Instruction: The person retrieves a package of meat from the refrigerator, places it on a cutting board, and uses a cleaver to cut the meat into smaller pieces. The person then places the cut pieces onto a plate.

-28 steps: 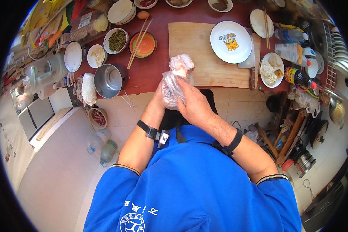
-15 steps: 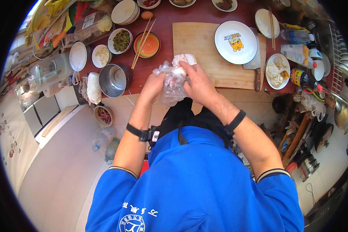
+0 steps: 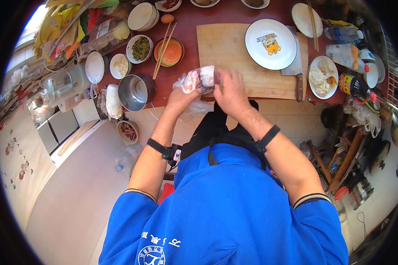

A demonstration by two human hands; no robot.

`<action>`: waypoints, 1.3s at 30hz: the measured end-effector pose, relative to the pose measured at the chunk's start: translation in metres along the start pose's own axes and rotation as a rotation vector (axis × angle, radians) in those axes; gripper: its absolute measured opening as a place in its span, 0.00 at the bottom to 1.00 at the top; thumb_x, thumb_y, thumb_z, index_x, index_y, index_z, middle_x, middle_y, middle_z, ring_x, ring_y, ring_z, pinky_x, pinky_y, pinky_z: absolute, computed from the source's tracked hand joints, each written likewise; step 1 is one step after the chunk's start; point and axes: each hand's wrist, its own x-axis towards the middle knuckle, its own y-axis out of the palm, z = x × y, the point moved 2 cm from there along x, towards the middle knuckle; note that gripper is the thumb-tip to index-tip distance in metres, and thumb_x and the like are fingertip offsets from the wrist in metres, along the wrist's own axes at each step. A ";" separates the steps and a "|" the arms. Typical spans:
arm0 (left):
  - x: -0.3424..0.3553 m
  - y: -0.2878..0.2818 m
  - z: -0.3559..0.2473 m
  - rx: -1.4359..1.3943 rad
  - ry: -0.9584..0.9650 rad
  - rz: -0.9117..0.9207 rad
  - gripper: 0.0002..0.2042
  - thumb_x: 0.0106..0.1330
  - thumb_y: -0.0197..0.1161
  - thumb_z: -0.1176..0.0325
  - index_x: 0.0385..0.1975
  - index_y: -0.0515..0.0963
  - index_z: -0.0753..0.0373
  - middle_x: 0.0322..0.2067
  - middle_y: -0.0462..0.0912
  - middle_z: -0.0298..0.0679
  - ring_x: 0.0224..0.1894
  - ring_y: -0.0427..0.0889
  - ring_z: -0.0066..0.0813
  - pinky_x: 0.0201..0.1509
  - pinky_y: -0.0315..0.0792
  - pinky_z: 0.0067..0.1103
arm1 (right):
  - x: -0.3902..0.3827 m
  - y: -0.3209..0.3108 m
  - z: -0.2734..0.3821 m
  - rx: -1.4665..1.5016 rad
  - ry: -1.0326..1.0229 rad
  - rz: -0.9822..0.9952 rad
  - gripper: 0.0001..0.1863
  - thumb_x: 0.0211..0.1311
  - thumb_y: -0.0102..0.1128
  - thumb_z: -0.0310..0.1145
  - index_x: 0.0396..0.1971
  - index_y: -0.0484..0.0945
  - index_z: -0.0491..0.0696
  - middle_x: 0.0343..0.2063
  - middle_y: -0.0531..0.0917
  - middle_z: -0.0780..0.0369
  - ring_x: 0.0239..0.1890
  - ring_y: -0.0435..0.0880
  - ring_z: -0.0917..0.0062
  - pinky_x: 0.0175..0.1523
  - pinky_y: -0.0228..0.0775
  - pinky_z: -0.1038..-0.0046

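Note:
A piece of pale pink and white raw meat (image 3: 201, 77) is partly out of a clear plastic bag (image 3: 195, 107) near the front edge of the wooden board (image 3: 256, 84). My left hand (image 3: 181, 99) is closed on the bag and meat from the left. My right hand (image 3: 229, 90) has its fingers closed on the right end of the meat. A white plate (image 3: 260, 39) with a cartoon print rests on the board over a cleaver's blade, and the cleaver's wooden handle (image 3: 299, 88) sticks out toward me.
A steel pot (image 3: 135, 90) stands left of my hands, with small bowls of food (image 3: 140, 47), chopsticks (image 3: 160, 57), an egg (image 3: 167, 18) and crowded packages behind it. At right are a plate of pale food (image 3: 323, 77), bottles (image 3: 342, 34) and a dish rack (image 3: 391, 84).
The meat has turned and come further out of the bag, now lying more sideways between my hands. The bag hangs lower, and my right fingers have moved to the meat's right end.

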 end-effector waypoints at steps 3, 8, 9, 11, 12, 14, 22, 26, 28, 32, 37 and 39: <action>0.001 0.003 -0.005 0.262 0.070 -0.075 0.30 0.63 0.73 0.52 0.61 0.82 0.65 0.52 0.89 0.56 0.55 0.89 0.49 0.58 0.80 0.36 | 0.015 0.003 -0.011 -0.062 0.013 0.010 0.41 0.59 0.74 0.32 0.72 0.68 0.45 0.65 0.74 0.42 0.63 0.76 0.41 0.70 0.72 0.49; 0.000 0.013 -0.038 0.263 0.375 -0.076 0.25 0.62 0.69 0.55 0.60 0.83 0.56 0.52 0.88 0.56 0.57 0.85 0.59 0.60 0.80 0.41 | 0.039 0.021 -0.029 0.030 0.208 0.190 0.44 0.57 0.76 0.38 0.74 0.67 0.48 0.63 0.75 0.42 0.62 0.78 0.42 0.68 0.75 0.49; 0.002 0.015 -0.042 0.253 0.343 -0.048 0.24 0.62 0.69 0.55 0.58 0.83 0.56 0.51 0.88 0.55 0.56 0.85 0.59 0.60 0.80 0.42 | 0.041 0.023 -0.032 0.004 0.211 0.183 0.43 0.57 0.76 0.39 0.73 0.67 0.49 0.62 0.75 0.42 0.62 0.79 0.42 0.68 0.75 0.49; 0.007 0.018 -0.046 0.216 0.355 -0.015 0.22 0.63 0.68 0.56 0.56 0.84 0.56 0.49 0.89 0.54 0.55 0.85 0.60 0.58 0.80 0.43 | 0.043 0.024 -0.036 -0.061 0.268 0.193 0.42 0.58 0.75 0.40 0.72 0.69 0.50 0.61 0.76 0.42 0.61 0.80 0.42 0.67 0.76 0.49; 0.015 0.019 -0.046 0.213 0.336 -0.010 0.23 0.61 0.69 0.55 0.53 0.83 0.62 0.47 0.88 0.58 0.53 0.86 0.60 0.55 0.80 0.44 | 0.043 0.025 -0.037 -0.065 0.279 0.188 0.40 0.58 0.75 0.40 0.71 0.70 0.50 0.60 0.76 0.43 0.61 0.79 0.42 0.66 0.77 0.49; 0.029 0.018 -0.036 0.314 0.245 -0.005 0.25 0.61 0.71 0.53 0.52 0.83 0.65 0.46 0.88 0.61 0.53 0.86 0.61 0.54 0.80 0.44 | 0.044 0.027 -0.037 -0.073 0.270 0.157 0.39 0.57 0.75 0.40 0.69 0.71 0.49 0.60 0.76 0.43 0.60 0.79 0.42 0.66 0.77 0.49; 0.059 0.020 0.016 0.053 0.221 0.144 0.31 0.60 0.73 0.49 0.54 0.83 0.70 0.45 0.90 0.57 0.51 0.90 0.52 0.54 0.81 0.38 | 0.045 0.037 -0.044 -0.124 0.090 0.084 0.34 0.55 0.75 0.38 0.64 0.75 0.49 0.54 0.79 0.46 0.56 0.79 0.43 0.62 0.77 0.49; 0.060 0.013 0.019 -0.012 0.157 0.186 0.29 0.61 0.72 0.51 0.54 0.83 0.70 0.45 0.90 0.54 0.50 0.90 0.47 0.55 0.80 0.36 | 0.053 0.041 -0.050 -0.099 0.053 0.111 0.34 0.55 0.74 0.38 0.63 0.75 0.49 0.51 0.79 0.47 0.56 0.79 0.44 0.61 0.76 0.50; 0.058 0.008 0.015 -0.031 0.137 0.202 0.29 0.61 0.72 0.52 0.55 0.82 0.70 0.45 0.90 0.54 0.50 0.90 0.48 0.55 0.80 0.36 | 0.057 0.038 -0.048 -0.068 0.060 0.137 0.33 0.56 0.74 0.38 0.63 0.75 0.49 0.51 0.79 0.46 0.56 0.79 0.45 0.61 0.76 0.50; 0.043 0.006 -0.002 -0.060 0.195 0.143 0.29 0.62 0.73 0.52 0.55 0.81 0.69 0.46 0.90 0.57 0.52 0.90 0.53 0.55 0.81 0.37 | 0.058 0.016 -0.040 -0.016 0.068 0.201 0.35 0.55 0.76 0.38 0.64 0.74 0.48 0.54 0.79 0.45 0.57 0.79 0.46 0.63 0.75 0.51; 0.019 0.017 -0.021 -0.059 0.167 0.032 0.29 0.63 0.73 0.51 0.56 0.80 0.68 0.46 0.89 0.59 0.53 0.89 0.57 0.55 0.81 0.39 | 0.044 -0.012 -0.028 0.055 0.095 0.069 0.45 0.55 0.80 0.37 0.70 0.68 0.41 0.61 0.78 0.43 0.64 0.77 0.46 0.69 0.74 0.55; 0.020 0.028 -0.025 -0.007 0.106 0.043 0.29 0.63 0.73 0.51 0.57 0.81 0.68 0.46 0.90 0.59 0.53 0.89 0.56 0.55 0.81 0.39 | 0.034 -0.014 -0.031 0.054 0.270 0.040 0.48 0.55 0.81 0.38 0.72 0.66 0.38 0.63 0.77 0.42 0.66 0.77 0.46 0.71 0.72 0.56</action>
